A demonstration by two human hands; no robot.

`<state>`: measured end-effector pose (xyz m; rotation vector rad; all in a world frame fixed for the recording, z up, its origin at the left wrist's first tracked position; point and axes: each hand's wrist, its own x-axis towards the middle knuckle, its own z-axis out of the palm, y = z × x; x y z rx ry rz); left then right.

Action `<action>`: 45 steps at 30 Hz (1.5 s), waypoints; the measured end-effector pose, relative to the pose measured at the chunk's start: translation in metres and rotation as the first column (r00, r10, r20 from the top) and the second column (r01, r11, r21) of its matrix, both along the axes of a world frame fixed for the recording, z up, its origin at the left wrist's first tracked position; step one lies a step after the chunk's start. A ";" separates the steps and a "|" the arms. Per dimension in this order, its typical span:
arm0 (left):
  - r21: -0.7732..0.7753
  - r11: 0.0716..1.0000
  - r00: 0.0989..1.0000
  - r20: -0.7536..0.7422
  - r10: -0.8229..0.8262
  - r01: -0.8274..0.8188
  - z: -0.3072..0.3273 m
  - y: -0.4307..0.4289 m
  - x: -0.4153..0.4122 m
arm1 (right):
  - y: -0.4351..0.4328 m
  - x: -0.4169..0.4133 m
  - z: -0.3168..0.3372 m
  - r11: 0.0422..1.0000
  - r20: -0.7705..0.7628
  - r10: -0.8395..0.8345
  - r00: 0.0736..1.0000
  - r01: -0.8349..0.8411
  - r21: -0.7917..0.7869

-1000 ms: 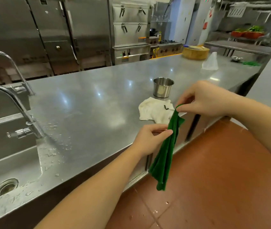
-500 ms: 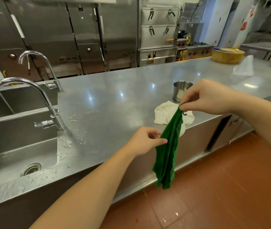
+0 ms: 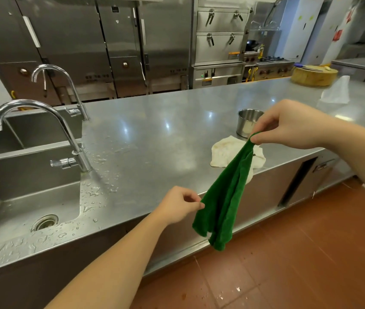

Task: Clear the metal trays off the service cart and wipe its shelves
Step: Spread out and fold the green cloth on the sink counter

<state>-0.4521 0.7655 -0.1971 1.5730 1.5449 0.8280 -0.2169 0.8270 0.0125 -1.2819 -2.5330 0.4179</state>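
The right hand [image 3: 288, 126] pinches the top corner of the green cloth [image 3: 226, 197], which hangs past the near edge of the counter [image 3: 154, 141]. The left hand [image 3: 178, 205] pinches its left edge. Either light pinch may slip, dropping it onto the floor tiles [image 3: 288, 264]. The cart is unseen.

The green cloth [image 3: 223, 197] no longer hangs as a narrow, bunched strip. It has opened into a wide fan below the pinch of the right hand [image 3: 288, 124], with its lower edge drawn out to the left. The left hand [image 3: 178, 205] has slid from the middle of the strip down to the cloth's left edge, near the bottom, and pinches it there with its fingertips. The view has swung left, so the sink [image 3: 32, 186], the near faucet [image 3: 74, 146] and the far faucet [image 3: 74, 92] now show more fully.
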 end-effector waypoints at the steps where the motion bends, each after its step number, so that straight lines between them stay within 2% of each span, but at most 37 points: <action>1: 0.009 1.000 1.000 -0.006 0.013 -0.013 0.003 0.000 -0.004 | 0.001 0.002 -0.002 1.000 0.001 -0.006 1.000 0.006 -0.004; 9: 0.017 0.990 0.989 -0.055 0.138 -0.138 0.019 0.002 -0.034 | 0.018 0.016 -0.044 0.989 0.042 -0.083 0.996 0.088 -0.116; 14: 0.042 0.994 0.969 -0.222 0.109 -0.102 0.023 -0.001 -0.045 | 0.025 0.023 -0.080 0.978 0.069 -0.100 0.993 0.111 -0.179; 22: 0.060 0.986 0.922 -0.350 0.166 -0.155 0.032 -0.010 -0.063 | 0.040 0.016 -0.119 0.970 0.023 -0.068 0.997 0.071 -0.234; 28: 0.038 0.980 0.906 -0.376 0.196 -0.196 0.038 -0.019 -0.075 | 0.049 -0.002 -0.129 0.968 -0.017 -0.010 1.000 0.005 -0.252; 35: 0.037 0.975 0.883 -0.417 0.215 -0.220 0.044 -0.011 -0.089 | 0.063 -0.025 -0.135 0.975 0.018 0.027 0.999 -0.023 -0.220; 45: 0.046 0.974 0.870 -0.441 0.219 -0.222 0.039 0.053 -0.127 | 0.123 -0.066 -0.147 0.977 0.019 -0.022 1.000 0.025 -0.214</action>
